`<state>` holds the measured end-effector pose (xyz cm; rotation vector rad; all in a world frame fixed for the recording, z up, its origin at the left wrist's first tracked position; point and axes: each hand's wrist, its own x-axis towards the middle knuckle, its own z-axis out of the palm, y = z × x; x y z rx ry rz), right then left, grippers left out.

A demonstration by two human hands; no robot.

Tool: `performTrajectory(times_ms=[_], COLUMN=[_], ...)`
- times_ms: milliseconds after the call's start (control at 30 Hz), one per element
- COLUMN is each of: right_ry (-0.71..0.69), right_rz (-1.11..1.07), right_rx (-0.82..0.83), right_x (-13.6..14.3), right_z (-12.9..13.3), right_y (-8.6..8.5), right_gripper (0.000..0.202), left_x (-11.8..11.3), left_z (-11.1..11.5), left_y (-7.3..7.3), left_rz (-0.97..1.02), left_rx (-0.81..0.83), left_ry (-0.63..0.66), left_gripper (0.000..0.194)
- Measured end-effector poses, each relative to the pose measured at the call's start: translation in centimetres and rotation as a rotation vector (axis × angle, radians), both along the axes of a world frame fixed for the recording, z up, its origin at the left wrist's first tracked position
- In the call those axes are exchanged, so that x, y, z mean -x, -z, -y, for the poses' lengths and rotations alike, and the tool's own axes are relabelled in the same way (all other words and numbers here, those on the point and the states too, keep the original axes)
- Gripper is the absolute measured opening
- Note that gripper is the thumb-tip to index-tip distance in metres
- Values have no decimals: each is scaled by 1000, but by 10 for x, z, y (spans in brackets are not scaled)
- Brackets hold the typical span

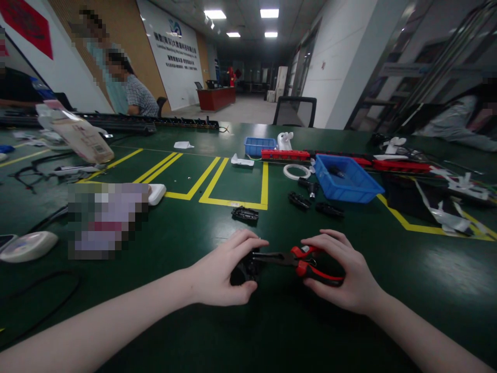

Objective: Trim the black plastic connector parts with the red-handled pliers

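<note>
Presently, two bare hands work close above one green table (pixel 233 342), with one tool and one small part between them. The left hand (pixel 221 269) is curled around one black part (pixel 248 268), its fingers above and its thumb below, and it seems to hold this part near the table top. The right hand (pixel 345 274) grips one pair of pliers (pixel 287 259) by its two red and black handles, which are spread apart; the pliers point toward the left hand, and their tips reach the black part. Whether the tips pinch it, I cannot tell. Just beyond the left hand, slightly to its right, lies one loose black piece (pixel 244 214). Two more black pieces (pixel 298 200) lie beyond the right hand, so I count three of this kind, all apart from the hands. Behind these two are one black T-shaped piece (pixel 309 186) and one white ring (pixel 296 171). Farther beyond the right hand stand two blue bins (pixel 347 191), the nearer one bigger and with something dark inside. Well to the left of the left hand there are one white mouse (pixel 31 246) and one small white box (pixel 156 194). Far beyond the left hand, one person in a checked shirt (pixel 143 96) is seated.
</note>
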<state>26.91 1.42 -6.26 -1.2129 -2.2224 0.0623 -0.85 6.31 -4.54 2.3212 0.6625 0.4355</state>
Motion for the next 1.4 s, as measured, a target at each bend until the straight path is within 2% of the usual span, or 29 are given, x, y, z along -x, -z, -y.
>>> performTrajectory(times_ms=[233,433,900,1100,1400], right_ry=[17,111,88,114,93], right_rz=[-12,-60,-44,-16,-11], right_rx=[24,53,63,91,105], right_x=[0,7,8,8,8], right_z=[-1,3,2,3,3], right_y=[0,-4,-4,-6,-6], right_gripper=[47,43,45,37,39], left_x=[-14,-20,-14,-13,-13], left_z=[-16,-26,-27,-25,-25], left_y=[-10,-8,-3,-3,-5], left_rz=[-64,-69,38,34,19], left_rx=[-8,25,31,37,28], left_ry=[77,42,14,7,18], left_gripper=[53,54,54,50,49])
